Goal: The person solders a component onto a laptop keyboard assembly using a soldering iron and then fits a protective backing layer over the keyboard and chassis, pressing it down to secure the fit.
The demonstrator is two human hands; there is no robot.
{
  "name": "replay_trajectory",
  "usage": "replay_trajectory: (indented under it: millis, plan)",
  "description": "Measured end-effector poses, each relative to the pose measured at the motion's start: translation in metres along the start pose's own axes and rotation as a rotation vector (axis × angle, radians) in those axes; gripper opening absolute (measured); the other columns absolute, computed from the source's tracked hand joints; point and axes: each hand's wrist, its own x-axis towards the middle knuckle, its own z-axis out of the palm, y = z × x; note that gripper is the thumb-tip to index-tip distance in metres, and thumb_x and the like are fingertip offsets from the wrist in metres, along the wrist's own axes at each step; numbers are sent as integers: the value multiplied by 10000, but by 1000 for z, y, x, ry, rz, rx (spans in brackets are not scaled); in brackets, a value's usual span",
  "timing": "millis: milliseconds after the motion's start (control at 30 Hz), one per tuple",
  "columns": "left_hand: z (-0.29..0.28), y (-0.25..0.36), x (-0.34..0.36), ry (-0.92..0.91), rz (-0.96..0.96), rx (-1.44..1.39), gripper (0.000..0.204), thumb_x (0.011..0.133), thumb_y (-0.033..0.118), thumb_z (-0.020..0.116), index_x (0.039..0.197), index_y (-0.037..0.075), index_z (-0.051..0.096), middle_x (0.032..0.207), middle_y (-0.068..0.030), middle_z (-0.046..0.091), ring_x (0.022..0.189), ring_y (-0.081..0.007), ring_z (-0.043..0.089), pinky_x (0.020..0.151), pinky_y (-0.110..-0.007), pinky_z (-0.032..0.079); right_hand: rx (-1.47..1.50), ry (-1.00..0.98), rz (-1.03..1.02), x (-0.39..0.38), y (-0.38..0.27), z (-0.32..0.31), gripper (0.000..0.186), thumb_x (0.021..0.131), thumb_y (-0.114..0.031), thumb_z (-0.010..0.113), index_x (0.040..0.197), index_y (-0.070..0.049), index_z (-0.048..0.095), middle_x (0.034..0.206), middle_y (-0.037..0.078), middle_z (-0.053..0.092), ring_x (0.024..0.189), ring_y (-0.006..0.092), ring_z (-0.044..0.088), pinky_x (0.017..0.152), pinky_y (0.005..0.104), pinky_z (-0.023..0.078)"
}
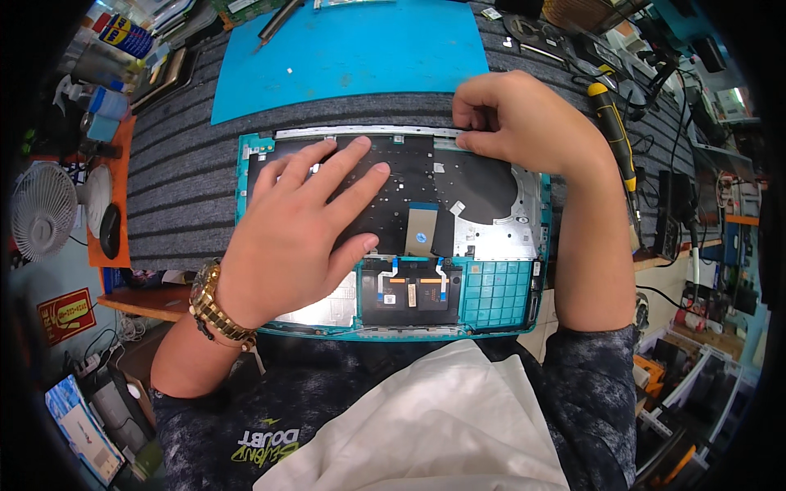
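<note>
A teal laptop top case [494, 296] lies with its inner side up, close to my body. Across its upper part sits the black back of a keyboard [409, 173], with a flat ribbon cable [421, 231] at its lower middle. Below that cable is the touchpad's underside [412, 299]. My left hand [299, 217] rests on the keyboard's back, fingers spread, holding nothing. At the case's far right edge, the bent fingers and thumb of my right hand [509, 119] close in a pinch. Whatever lies between those fingertips is too hidden to name.
A blue mat [352, 61] lies beyond the case on the grey ribbed bench cover [176, 176], with a slim dark tool [280, 20] on it. On the right is a yellow-and-black screwdriver [612, 135]; on the left, a spray can [123, 35] and small fan [45, 211].
</note>
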Motion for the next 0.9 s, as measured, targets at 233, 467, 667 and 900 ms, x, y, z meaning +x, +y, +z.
replay_trajectory:
  millis: [233, 467, 667, 900]
  plan:
    - [-5, 1, 2, -7, -4, -23, 747, 951, 308, 868, 1654, 141, 678, 1764, -168, 580, 1539, -439, 561, 1216, -570, 462, 84, 133, -155, 10, 2, 14, 184, 970, -150, 904, 1024, -13, 793, 802, 115, 698, 721, 258, 647, 680, 424, 537]
    - [-7, -1, 2, -7, 11, -16, 739, 962, 367, 883, 1638, 143, 685, 1753, -172, 579, 1542, -443, 547, 1213, -578, 464, 159, 51, 30, 15, -3, 17, 184, 1000, -156, 892, 982, -5, 789, 742, 80, 669, 675, 204, 592, 643, 401, 502]
    - [-4, 1, 2, -12, -15, 7, 749, 969, 417, 884, 1640, 151, 682, 1758, -163, 569, 1541, -449, 541, 1219, -599, 453, 155, 25, 76, 17, -5, 17, 184, 1006, -157, 882, 990, 3, 792, 749, 70, 671, 694, 187, 600, 654, 399, 506]
    - [-6, 1, 1, -21, -13, -3, 768, 961, 435, 886, 1644, 152, 677, 1776, -155, 558, 1559, -446, 527, 1231, -607, 435, 180, 24, 36, 8, 8, 7, 135, 989, -118, 862, 1016, 1, 803, 801, 74, 713, 735, 198, 640, 703, 392, 538]
